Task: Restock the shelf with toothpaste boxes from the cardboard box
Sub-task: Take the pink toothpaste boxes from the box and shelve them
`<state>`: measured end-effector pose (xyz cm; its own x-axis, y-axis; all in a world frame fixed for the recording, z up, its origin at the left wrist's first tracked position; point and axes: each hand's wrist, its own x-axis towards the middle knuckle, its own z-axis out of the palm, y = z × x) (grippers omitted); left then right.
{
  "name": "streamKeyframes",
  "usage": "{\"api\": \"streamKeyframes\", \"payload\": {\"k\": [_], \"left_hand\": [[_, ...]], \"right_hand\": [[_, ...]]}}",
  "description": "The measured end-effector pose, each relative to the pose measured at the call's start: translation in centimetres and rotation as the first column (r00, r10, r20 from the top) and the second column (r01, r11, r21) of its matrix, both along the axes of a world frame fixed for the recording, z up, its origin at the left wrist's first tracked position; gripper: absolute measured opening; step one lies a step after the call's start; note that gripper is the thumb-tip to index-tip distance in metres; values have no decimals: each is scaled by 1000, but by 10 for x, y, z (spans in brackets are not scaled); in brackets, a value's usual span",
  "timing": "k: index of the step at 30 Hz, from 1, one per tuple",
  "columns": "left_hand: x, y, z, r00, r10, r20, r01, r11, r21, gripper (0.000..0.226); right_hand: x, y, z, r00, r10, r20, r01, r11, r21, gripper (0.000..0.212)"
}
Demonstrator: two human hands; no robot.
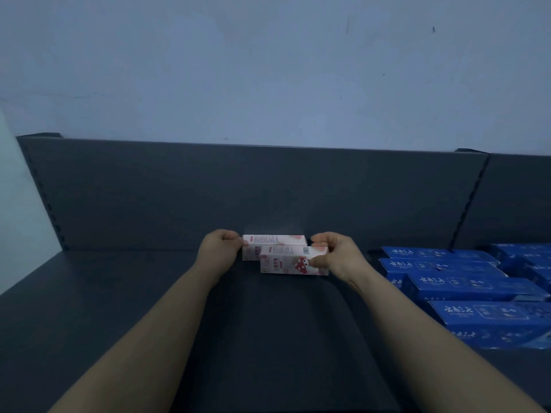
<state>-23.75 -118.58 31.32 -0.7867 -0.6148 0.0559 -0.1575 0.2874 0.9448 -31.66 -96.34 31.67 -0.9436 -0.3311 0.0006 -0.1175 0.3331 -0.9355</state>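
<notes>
Pale blue wall (268, 70) stands behind a dark grey shelf (119, 308) with a tall back panel (149, 189). Two pink and white toothpaste boxes lie on the shelf near the middle of its back edge. The back pink box (274, 239) sits close to the panel, and the front pink box (286, 263) lies right against it, slid a little toward the right edge. The left hand (219, 251) has its fingers curled and pinches the left end of the back pink box. The right hand (337, 256) pinches the right end of the front pink box, thumb on the front face. Blue boxes (465, 284) are stacked by the right edge of the shelf, well apart from the pink ones. The cardboard box is not in view. The job now looks like lining the two pink boxes up. To do it well, push the front one gently toward the left edge until both ends match, press both flat against the panel, and squeeze softly so the thin card does not dent.
</notes>
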Motion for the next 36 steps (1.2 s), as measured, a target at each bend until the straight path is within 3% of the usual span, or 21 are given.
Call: {"api": "streamKeyframes", "payload": {"k": [6,10,14,19,27,36], "left_hand": [[22,11,2,998,-52,-23,51,999,-4,17],[38,27,6,993,-113,31,116,980,-161,25],[46,54,21,978,-205,37,206,929,-307,25],[54,127,30,928,-373,1,349,869,-350,21],[64,301,27,745,-666,-36,598,691,-405,15],[119,552,-7,401,-905,140,827,292,-480,30]], "right_hand": [[5,-7,-6,993,-45,-109,56,993,100,64],[16,5,3,981,-35,-192,64,986,151,72],[35,35,19,965,-27,-263,83,976,204,65],[81,101,32,919,-41,-392,154,953,260,54],[160,275,26,835,-136,-534,412,798,440,56],[298,508,-14,764,-488,-421,644,540,542,56]]}}
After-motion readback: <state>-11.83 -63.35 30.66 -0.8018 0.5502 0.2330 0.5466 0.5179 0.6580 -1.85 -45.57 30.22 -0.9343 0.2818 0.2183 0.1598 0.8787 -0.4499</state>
